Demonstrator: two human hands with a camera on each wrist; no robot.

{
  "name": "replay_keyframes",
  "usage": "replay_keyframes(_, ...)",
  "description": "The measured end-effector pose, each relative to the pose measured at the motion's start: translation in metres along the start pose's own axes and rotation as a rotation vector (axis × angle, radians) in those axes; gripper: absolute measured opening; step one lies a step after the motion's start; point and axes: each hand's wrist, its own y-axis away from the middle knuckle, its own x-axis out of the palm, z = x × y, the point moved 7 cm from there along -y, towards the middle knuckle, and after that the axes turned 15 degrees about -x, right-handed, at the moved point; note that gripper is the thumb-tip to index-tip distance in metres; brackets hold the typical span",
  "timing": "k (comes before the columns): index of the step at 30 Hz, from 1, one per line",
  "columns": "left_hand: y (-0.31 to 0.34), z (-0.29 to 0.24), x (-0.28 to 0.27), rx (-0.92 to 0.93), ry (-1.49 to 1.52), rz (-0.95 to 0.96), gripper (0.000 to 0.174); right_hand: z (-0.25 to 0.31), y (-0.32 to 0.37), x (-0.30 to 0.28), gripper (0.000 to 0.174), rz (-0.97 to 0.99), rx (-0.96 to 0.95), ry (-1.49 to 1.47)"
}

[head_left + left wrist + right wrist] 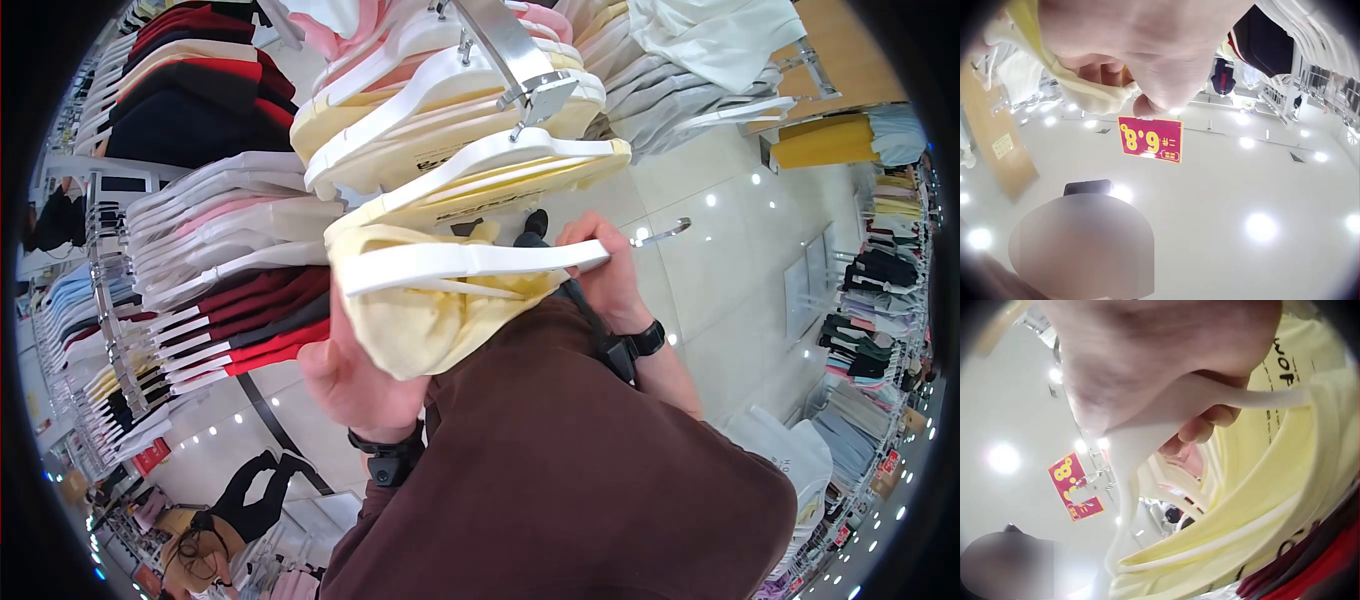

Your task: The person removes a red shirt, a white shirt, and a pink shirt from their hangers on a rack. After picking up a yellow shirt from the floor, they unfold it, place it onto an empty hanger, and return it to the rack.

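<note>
A pale yellow shirt [405, 325] hangs on a white hanger [480, 262] in front of the dark brown top I wear. My right hand [607, 278] grips the hanger near its metal hook [665, 232], with fingers curled round the white plastic [1154, 419] in the right wrist view. My left hand [365, 385] is at the shirt's left side, partly behind the cloth. In the left wrist view, its thumb and curled fingers hold the edge of the yellow fabric [1088, 94]. Dark lettering [1282, 362] shows on yellow cloth in the right wrist view.
Just ahead, more yellow shirts on white hangers [440, 180] hang from a metal rack arm [510, 55]. Maroon and red garments [260, 325] hang at left, grey ones [640, 105] at right. Another person [215, 540] is at lower left. A red price sign [1150, 139] hangs overhead.
</note>
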Motion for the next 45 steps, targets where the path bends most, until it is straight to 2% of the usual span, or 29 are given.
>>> replay_keyframes(2, 0.010, -0.017, -0.003, 0.109, -0.060, -0.003, 0.096, -0.006, 0.002, -0.007, 0.049, 0.039, 0.007, 0.084)
replay_keyframes(3, 0.013, -0.023, -0.004, 0.144, -0.113, -0.047, 0.084, -0.010, 0.003, -0.009, 0.049, 0.073, 0.035, 0.183)
replay_keyframes(4, 0.015, -0.026, -0.005, 0.146, -0.117, -0.054, 0.084, -0.013, 0.004, -0.010, 0.048, 0.106, 0.065, 0.281)
replay_keyframes(5, 0.020, -0.035, -0.017, 0.207, -0.350, -0.291, 0.070, -0.011, 0.005, -0.012, 0.048, 0.105, 0.071, 0.274)
replay_keyframes(6, 0.027, -0.044, -0.027, 0.265, -0.583, -0.527, 0.057, -0.005, 0.004, -0.015, 0.045, 0.127, 0.053, 0.448)
replay_keyframes(7, 0.023, -0.049, -0.032, 0.316, -0.666, -0.541, 0.029, 0.003, 0.002, -0.015, 0.042, 0.149, 0.033, 0.623)
replay_keyframes(8, 0.021, -0.053, -0.042, 0.323, -0.796, -0.593, 0.016, 0.007, 0.001, -0.013, 0.042, 0.148, 0.038, 0.618)
replay_keyframes(10, 0.022, -0.056, -0.065, 0.333, -1.204, -0.873, 0.013, 0.026, -0.005, 0.000, 0.033, 0.265, -0.103, 0.829)
replay_keyframes(12, 0.017, -0.047, -0.074, 0.328, -1.520, -1.018, 0.017, 0.034, -0.007, 0.013, 0.029, 0.304, -0.125, 0.913)
replay_keyframes(14, 0.008, -0.034, -0.070, 0.276, -1.708, -0.997, 0.018, 0.040, -0.010, 0.031, 0.025, 0.349, -0.148, 0.997)
replay_keyframes(16, 0.005, -0.029, -0.075, 0.269, -1.711, -0.988, 0.019, 0.038, -0.012, 0.047, 0.023, 0.435, -0.110, 1.119)
replay_keyframes(18, -0.001, -0.022, -0.077, 0.208, -1.719, -0.974, 0.020, 0.036, -0.016, 0.054, 0.023, 0.435, -0.088, 1.117)
replay_keyframes(20, -0.007, -0.015, -0.068, 0.177, -1.738, -0.979, 0.026, 0.046, -0.023, 0.064, 0.031, 0.413, -0.200, 1.127)
replay_keyframes(22, -0.016, -0.006, -0.060, 0.102, -1.934, -0.905, 0.035, 0.047, -0.028, 0.066, 0.032, 0.400, -0.198, 1.127)
replay_keyframes(24, -0.016, -0.009, -0.051, 0.171, -1.916, -0.897, 0.040, 0.051, -0.031, 0.066, 0.033, 0.380, -0.198, 1.132)
replay_keyframes(27, -0.016, -0.017, -0.050, 0.226, -1.991, -0.938, 0.024, 0.052, -0.033, 0.071, 0.026, 0.434, -0.165, 1.197)
replay_keyframes(28, -0.017, -0.014, -0.051, 0.225, -1.990, -0.939, 0.024, 0.053, -0.034, 0.074, 0.026, 0.449, -0.180, 1.196)
replay_keyframes(30, -0.021, -0.004, -0.046, 0.271, -2.092, -0.825, 0.022, 0.055, -0.035, 0.077, 0.025, 0.466, -0.196, 1.196)
replay_keyframes(31, -0.020, -0.005, -0.052, 0.130, -2.093, -0.858, 0.027, 0.055, -0.035, 0.077, 0.024, 0.453, -0.177, 1.156)
replay_keyframes(32, -0.018, -0.007, -0.048, 0.129, -2.093, -0.858, 0.027, 0.056, -0.035, 0.076, 0.024, 0.440, -0.159, 1.116)
replay_keyframes(34, -0.014, -0.013, -0.021, 0.417, -2.240, -0.805, 0.032, 0.062, -0.037, 0.075, 0.022, 0.430, -0.111, 1.113)
replay_keyframes(36, -0.015, -0.019, -0.021, 0.372, -2.241, -0.759, 0.038, 0.065, -0.037, 0.073, 0.021, 0.422, -0.062, 1.107)
replay_keyframes(38, -0.024, -0.009, -0.015, 0.417, -2.494, -0.525, 0.036, 0.069, -0.038, 0.077, 0.029, 0.436, -0.136, 1.074)
replay_keyframes(39, -0.023, -0.009, -0.019, 0.418, -2.495, -0.525, 0.036, 0.074, -0.040, 0.080, 0.029, 0.437, -0.137, 1.074)
replay_keyframes(41, -0.023, -0.008, -0.037, 0.258, -2.379, -0.503, 0.030, 0.071, -0.037, 0.087, 0.026, 0.569, 0.051, 0.961)
replay_keyframes(42, -0.021, -0.011, -0.038, 0.262, -2.377, -0.498, 0.030, 0.075, -0.039, 0.082, 0.026, 0.567, 0.049, 0.966)
replay_keyframes(44, -0.012, -0.023, -0.034, 0.343, -2.449, -0.501, 0.027, 0.090, -0.040, 0.073, 0.043, 0.644, -0.003, 0.811)
replay_keyframes(45, -0.007, -0.032, -0.033, 0.364, -2.456, -0.490, 0.027, 0.104, -0.043, 0.062, 0.059, 0.614, -0.044, 0.861)
